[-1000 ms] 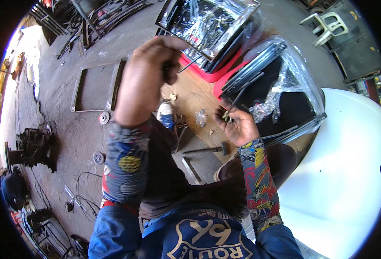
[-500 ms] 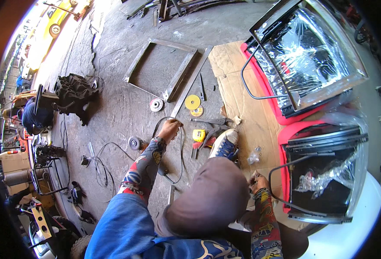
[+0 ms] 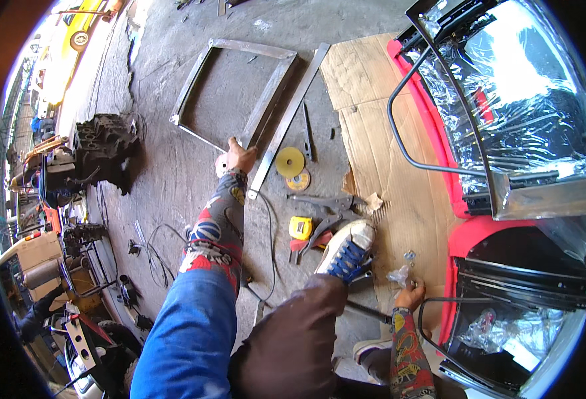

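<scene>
My left hand (image 3: 241, 158) reaches far down to the concrete floor. It lies over a pale round disc (image 3: 220, 165) at the corner of a grey metal frame (image 3: 266, 113); its fingers are hidden under the back of the hand. My right hand (image 3: 410, 294) is low on the cardboard sheet (image 3: 399, 193), fingers pinched on the edge of a small clear plastic bag (image 3: 397, 274). A blue sneaker (image 3: 346, 253) stands between the two hands. Locking pliers (image 3: 323, 201), a yellow tape measure (image 3: 300, 227) and two yellow discs (image 3: 290, 161) lie just beyond it.
A flat metal bar (image 3: 286, 120) leans along the frame. Plastic-wrapped seat parts on red bases (image 3: 505, 113) fill the right side, with bent steel rods (image 3: 406, 146). A black engine block (image 3: 103, 149) and cables (image 3: 153, 246) sit on the left. Another person crouches at the far left (image 3: 37, 309).
My view has tipped down toward the floor. My left hand dropped from in front of my face and stretched out to the disc by the frame; my right hand sank to the cardboard.
</scene>
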A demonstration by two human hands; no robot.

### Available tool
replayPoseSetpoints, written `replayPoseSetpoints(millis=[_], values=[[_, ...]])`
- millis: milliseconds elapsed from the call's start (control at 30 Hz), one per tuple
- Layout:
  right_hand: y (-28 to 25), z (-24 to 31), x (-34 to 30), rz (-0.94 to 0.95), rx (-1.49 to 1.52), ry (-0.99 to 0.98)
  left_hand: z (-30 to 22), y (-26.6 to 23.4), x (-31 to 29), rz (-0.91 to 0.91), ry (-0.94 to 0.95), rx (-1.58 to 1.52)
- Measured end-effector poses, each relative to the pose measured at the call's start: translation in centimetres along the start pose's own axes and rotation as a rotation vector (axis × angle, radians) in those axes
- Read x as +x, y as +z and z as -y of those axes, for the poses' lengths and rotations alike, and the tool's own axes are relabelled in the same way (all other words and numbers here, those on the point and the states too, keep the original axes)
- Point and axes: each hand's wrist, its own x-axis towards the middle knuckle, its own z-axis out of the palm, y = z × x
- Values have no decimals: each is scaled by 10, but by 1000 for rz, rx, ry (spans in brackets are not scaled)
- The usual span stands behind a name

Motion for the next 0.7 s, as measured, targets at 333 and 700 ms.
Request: replayPoseSetpoints(millis=[333, 700], values=[[-23, 51, 12, 50, -61, 190, -10, -24, 15, 257, 354, 373], [-25, 46, -2, 96, 62, 134, -57, 2, -68, 341, 389, 346]])
